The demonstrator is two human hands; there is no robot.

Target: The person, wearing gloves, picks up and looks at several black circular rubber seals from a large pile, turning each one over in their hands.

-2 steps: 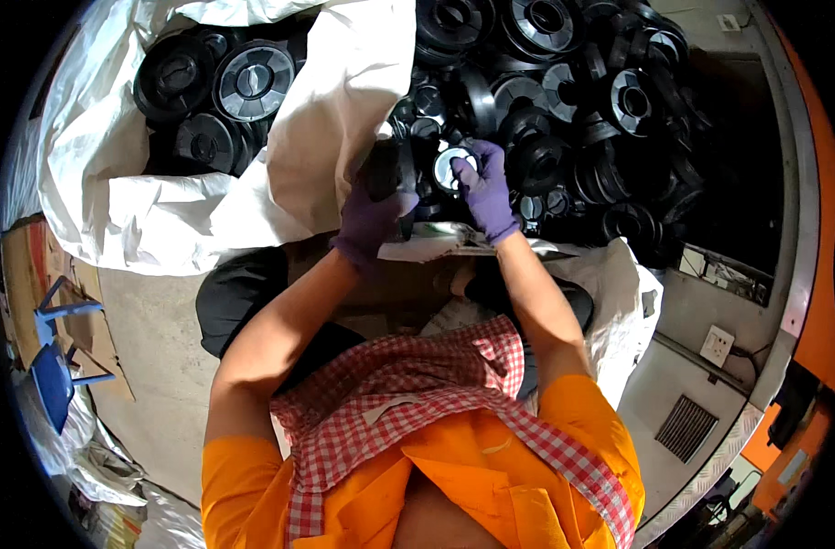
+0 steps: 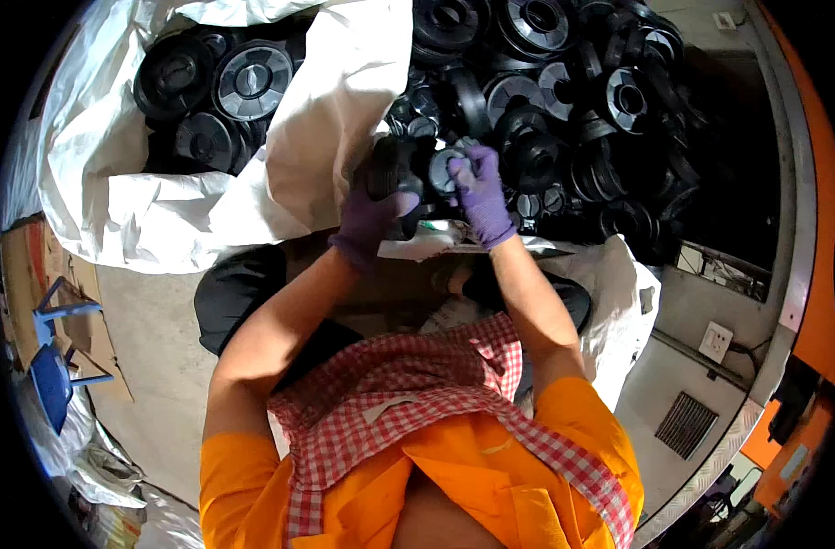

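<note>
My left hand (image 2: 372,215), in a purple glove, is closed around a dark, ribbed round plastic part (image 2: 396,167) at the near edge of the heap. Just to its right, my right hand (image 2: 481,194), gloved alike, pinches a small round grey-faced plastic part (image 2: 444,171) between thumb and fingers. The two held parts are close together; shadow hides whether they touch. Behind and to the right of my hands lies a heap of black round plastic parts (image 2: 513,96), many with spoked faces and raised centres.
A white woven sack (image 2: 321,119) on the left holds more black round parts (image 2: 253,80). White sheeting (image 2: 610,284) hangs at the near right, beside a grey machine panel (image 2: 678,375) with a socket (image 2: 716,341). A blue stool (image 2: 53,375) stands at far left.
The small part in my right hand has tilted, its bright face now duller grey. The dark part in my left hand has turned a little, showing its ribbed side.
</note>
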